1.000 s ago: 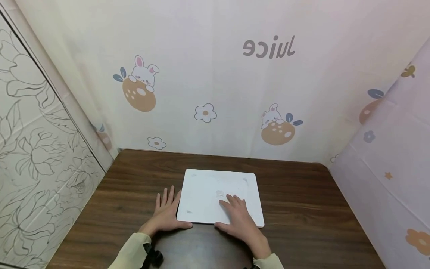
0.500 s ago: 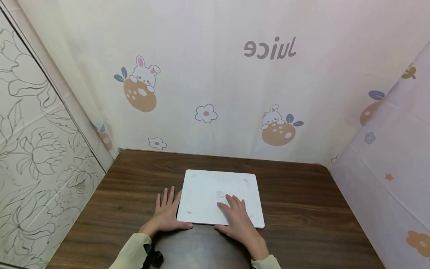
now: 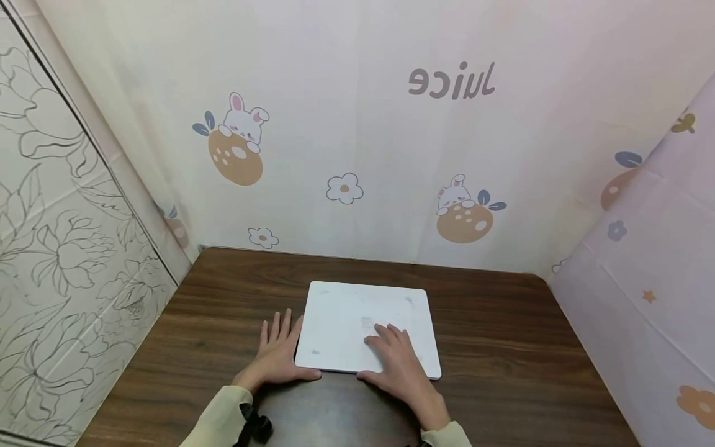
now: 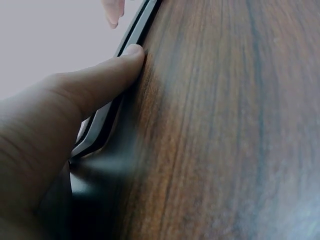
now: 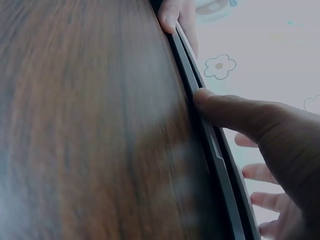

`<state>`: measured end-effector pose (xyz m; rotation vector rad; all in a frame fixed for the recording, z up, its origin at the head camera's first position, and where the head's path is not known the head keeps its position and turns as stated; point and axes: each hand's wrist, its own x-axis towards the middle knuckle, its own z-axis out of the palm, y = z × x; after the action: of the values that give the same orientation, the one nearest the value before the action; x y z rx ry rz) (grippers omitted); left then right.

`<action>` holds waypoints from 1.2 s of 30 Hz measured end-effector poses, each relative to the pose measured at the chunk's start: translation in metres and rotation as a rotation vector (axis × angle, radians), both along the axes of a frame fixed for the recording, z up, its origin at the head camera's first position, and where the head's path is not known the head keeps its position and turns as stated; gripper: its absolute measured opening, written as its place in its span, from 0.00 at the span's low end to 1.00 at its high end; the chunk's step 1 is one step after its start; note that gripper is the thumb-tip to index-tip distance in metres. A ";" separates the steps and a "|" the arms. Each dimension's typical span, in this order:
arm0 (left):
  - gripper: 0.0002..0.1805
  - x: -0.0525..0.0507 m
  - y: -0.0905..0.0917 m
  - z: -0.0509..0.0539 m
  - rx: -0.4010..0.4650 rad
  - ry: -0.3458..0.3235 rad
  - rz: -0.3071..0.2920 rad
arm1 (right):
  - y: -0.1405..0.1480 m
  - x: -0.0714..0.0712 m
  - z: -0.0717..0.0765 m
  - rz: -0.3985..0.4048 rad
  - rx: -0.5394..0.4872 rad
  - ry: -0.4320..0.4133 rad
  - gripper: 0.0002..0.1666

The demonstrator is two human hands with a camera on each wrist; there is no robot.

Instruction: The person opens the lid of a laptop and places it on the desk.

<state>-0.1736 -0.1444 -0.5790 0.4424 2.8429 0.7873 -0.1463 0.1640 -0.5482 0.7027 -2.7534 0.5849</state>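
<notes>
A closed laptop with a smudged white lid lies flat on the dark wooden table. My left hand rests at its left front corner, fingers spread over the wood along the side and thumb against the front edge. Over the front right part of the lid lies my right hand, its fingers loosely bent and its thumb at the front edge. In the right wrist view, that thumb touches the laptop's thin front edge, where a dark seam runs. The left thumb touches the same edge in the left wrist view.
The brown table extends on both sides of the laptop. A printed curtain hangs behind its far edge. A floral panel stands on the left and another printed cloth on the right.
My right fingers shift very slightly on the lid, and the head view drifts a little. The left hand and the laptop stay in place, with the lid closed throughout.
</notes>
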 end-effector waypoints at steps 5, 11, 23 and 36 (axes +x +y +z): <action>0.76 0.000 0.000 0.000 0.013 0.007 -0.002 | 0.002 0.000 0.003 0.045 -0.058 0.015 0.31; 0.74 0.001 0.000 0.006 0.049 0.013 -0.017 | 0.004 -0.003 0.001 0.146 -0.107 0.092 0.21; 0.75 -0.002 0.000 -0.002 0.004 0.005 0.010 | 0.006 -0.004 0.002 0.253 -0.187 0.172 0.16; 0.74 0.001 0.002 0.010 0.015 -0.038 0.010 | 0.007 -0.006 0.001 0.285 -0.224 0.229 0.15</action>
<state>-0.1731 -0.1423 -0.5691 0.4115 2.8086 0.8104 -0.1524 0.1711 -0.5468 1.0429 -2.3500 0.8010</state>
